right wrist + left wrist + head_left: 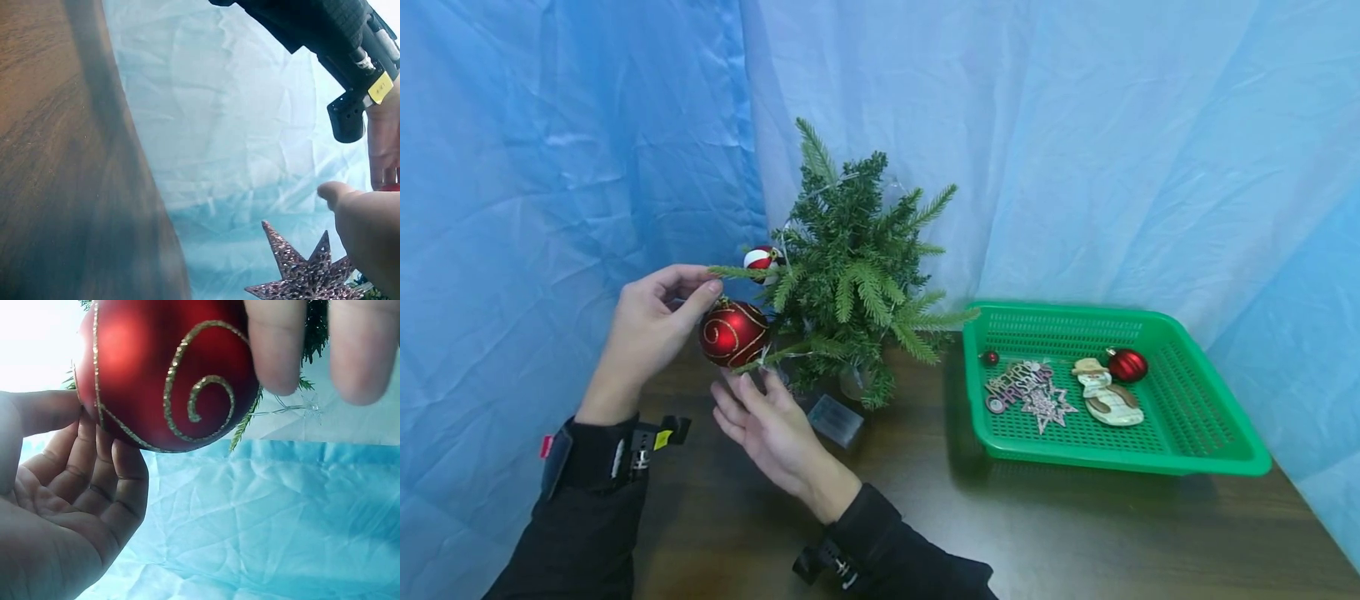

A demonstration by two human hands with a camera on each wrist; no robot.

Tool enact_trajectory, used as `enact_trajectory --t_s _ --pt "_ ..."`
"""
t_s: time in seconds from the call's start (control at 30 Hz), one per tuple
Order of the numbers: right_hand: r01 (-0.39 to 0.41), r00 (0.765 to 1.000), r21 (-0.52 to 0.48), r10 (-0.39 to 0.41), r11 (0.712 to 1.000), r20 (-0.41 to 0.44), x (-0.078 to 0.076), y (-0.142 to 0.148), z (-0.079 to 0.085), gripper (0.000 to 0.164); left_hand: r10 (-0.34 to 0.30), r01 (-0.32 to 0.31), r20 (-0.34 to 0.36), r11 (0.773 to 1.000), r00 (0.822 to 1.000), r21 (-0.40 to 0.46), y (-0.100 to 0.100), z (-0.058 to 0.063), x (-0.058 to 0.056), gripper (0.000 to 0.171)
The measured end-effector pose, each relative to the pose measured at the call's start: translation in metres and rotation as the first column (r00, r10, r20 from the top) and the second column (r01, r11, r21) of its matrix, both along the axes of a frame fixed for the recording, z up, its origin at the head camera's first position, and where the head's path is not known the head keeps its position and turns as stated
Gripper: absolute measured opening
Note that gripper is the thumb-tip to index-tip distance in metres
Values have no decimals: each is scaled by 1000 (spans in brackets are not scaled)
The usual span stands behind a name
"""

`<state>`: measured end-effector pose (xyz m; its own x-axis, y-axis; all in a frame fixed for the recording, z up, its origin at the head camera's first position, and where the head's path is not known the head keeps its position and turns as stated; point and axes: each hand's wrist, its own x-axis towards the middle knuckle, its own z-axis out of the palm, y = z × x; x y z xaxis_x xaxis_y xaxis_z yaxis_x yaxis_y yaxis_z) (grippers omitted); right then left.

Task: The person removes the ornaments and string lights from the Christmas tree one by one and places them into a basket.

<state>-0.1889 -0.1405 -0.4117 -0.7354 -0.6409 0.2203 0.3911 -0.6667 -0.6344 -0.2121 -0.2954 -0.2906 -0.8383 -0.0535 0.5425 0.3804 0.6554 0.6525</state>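
A red Christmas bauble (pixel 733 335) with gold glitter swirls hangs at the left side of a small artificial tree (pixel 850 275). My left hand (pixel 651 329) pinches with thumb and forefinger at the bauble's top, beside a branch tip (pixel 730 272). From below, my right hand (pixel 782 437) is held palm up with loose fingers close under the bauble; contact cannot be told. Its straight fingers (pixel 275 350) appear blurred before the bauble (pixel 144 369) in the left wrist view. In the right wrist view, a pink glitter star (pixel 306 275) is near my right hand (pixel 375 237).
A red-and-white bauble (pixel 762 260) hangs behind. A clear box (pixel 835 419) lies by the tree's foot. At the right, a green basket (pixel 1112 462) holds a snowman (pixel 1108 398), a Merry Christmas sign (pixel 1017 382), a glitter snowflake (pixel 1047 404) and red baubles (pixel 1127 365).
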Motion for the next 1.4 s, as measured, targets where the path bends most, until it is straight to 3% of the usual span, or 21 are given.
enact_trajectory --t_s 0.27,0.47,0.7,0.8,1.07,1.4 --pt "-12 1000 -66 13 998 7 -2 2 1 55 5 -4 -42 1000 999 18 3 0 -3 27" --pt "-95 995 -127 90 987 -47 -1 4 4 55 29 -26 -78 999 997 37 6 6 -5 27" --pt "-160 983 -153 142 975 -120 1 3 8 60 72 -68 -41 994 997 90 9 11 -2 31" --pt "-169 981 -165 150 972 -119 1 4 8 60 71 -67 -31 991 997 113 11 15 -2 31" --pt "-178 983 -173 166 969 -82 -1 4 5 63 67 -59 -91 995 994 82 14 28 -3 30" --pt "-162 986 -111 157 981 -49 -4 2 0 64 52 -43 -105 996 993 81 9 25 1 29"
